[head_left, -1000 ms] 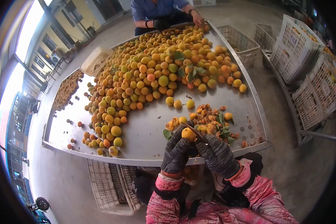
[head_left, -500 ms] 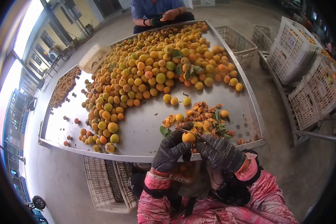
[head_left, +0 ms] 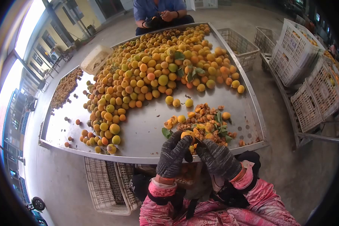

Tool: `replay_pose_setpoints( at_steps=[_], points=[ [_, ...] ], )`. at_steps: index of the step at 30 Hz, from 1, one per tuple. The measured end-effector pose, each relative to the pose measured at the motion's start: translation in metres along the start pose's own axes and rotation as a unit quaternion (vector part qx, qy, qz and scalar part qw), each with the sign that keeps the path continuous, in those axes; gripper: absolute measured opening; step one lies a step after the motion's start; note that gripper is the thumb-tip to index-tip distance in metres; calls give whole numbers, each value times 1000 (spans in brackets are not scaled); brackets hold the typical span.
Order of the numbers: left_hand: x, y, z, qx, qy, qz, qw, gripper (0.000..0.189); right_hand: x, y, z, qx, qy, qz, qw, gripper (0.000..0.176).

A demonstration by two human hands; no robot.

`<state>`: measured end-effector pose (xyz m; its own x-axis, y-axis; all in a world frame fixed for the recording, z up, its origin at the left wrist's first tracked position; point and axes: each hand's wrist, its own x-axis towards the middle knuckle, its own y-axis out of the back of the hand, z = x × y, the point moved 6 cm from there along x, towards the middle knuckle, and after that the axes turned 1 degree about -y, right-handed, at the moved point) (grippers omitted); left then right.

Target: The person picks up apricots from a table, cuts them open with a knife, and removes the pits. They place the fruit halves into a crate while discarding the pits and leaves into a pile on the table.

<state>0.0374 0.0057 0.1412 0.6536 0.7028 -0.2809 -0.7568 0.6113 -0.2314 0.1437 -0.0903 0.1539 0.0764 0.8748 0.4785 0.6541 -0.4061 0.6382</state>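
Observation:
My left hand (head_left: 174,153), in a dark grey knitted glove, is closed on an apricot (head_left: 188,134) at the table's front edge. My right hand (head_left: 217,157), gloved alike, is closed beside it, close to the same fruit. What its fingers pinch is too small to make out. Just beyond both hands lies a pile of torn apricot pieces (head_left: 205,122) with green leaves. A big heap of whole apricots (head_left: 139,75) covers the back and middle of the metal table (head_left: 139,132).
Across the table sits a person in a blue shirt (head_left: 160,9). A white basin (head_left: 96,59) rests on the left edge. White crates (head_left: 297,45) are stacked at the right, and others (head_left: 105,184) stand below the front edge. Small brown fruits (head_left: 66,86) lie far left.
Both hands have drawn slightly closer together, and the apricot has turned and shifted slightly up between them. The co-worker's hands have moved a little.

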Motion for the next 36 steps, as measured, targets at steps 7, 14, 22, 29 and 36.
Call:
replay_pose_setpoints(
  at_steps=[7, 14, 22, 29, 36],
  points=[
    [7, -3, -19, -6, -73, 87, 993, 27, -4, -18, 16, 52, -108, -86, 989, 35],
    [3, -3, -24, 6, -140, 42, 989, 20, -6, -10, 5, 96, 86, -76, 989, 41],
    [-2, 1, -37, 153, -198, 95, 964, 28, -7, -25, 11, 21, -160, -52, 985, 39],
    [3, 9, -51, 234, -173, 97, 952, 42, -10, -28, 10, -12, -154, -27, 988, 31],
    [-28, -18, -1, 457, -489, 74, 739, 20, -15, -34, 13, 262, -130, -122, 948, 32]
  ],
)
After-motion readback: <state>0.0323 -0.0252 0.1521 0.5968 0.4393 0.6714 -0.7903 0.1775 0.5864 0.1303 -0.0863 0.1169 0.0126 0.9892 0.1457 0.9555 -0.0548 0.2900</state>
